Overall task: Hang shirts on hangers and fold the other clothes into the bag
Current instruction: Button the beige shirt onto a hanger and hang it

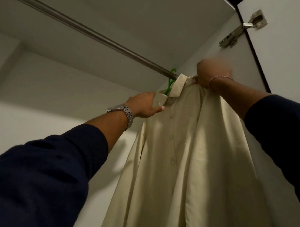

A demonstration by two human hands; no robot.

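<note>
A cream button-up shirt (177,161) hangs on a green hanger (170,82), whose hook sits over the metal wardrobe rod (91,30) near its right end. My left hand (144,104) pinches the shirt's left collar flap, thumb on top. My right hand (210,75), slightly blurred, grips the shirt fabric at the right shoulder by the collar. Most of the hanger is hidden under the shirt.
I look up into a white wardrobe. Its top panel (137,11) lies just above the rod. The side wall and the open door with a metal hinge (245,27) stand close on the right. The back wall (37,93) is on the left.
</note>
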